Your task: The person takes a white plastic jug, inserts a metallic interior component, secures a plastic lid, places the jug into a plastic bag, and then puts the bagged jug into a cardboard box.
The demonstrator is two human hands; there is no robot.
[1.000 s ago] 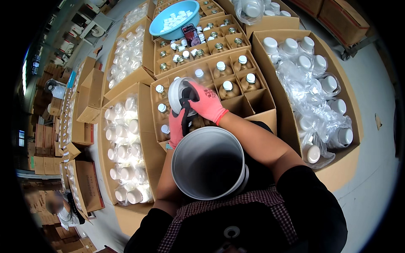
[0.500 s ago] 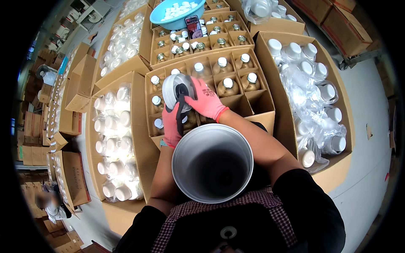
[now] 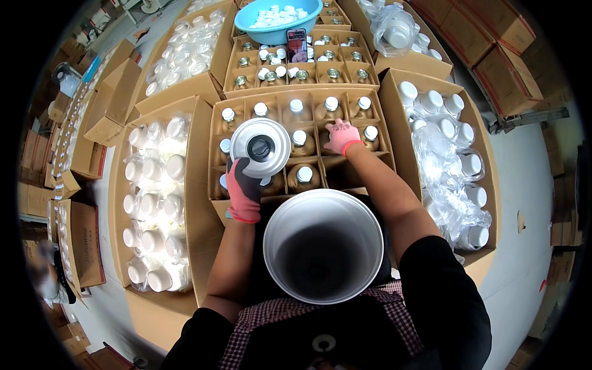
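A smooth pale grey floor (image 3: 518,179) runs along both sides, brightly lit on the right (a small red scrap (image 3: 542,285) lies there). At far right, stacked brown cartons (image 3: 515,77) stand by a low trolley (image 3: 533,119). More cardboard stacks (image 3: 37,145) line the dimmer left edge; a pale metal stand (image 3: 132,6) shows at far left.

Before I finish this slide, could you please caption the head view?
Left hand holding grey lid, right hand over capped bottles.
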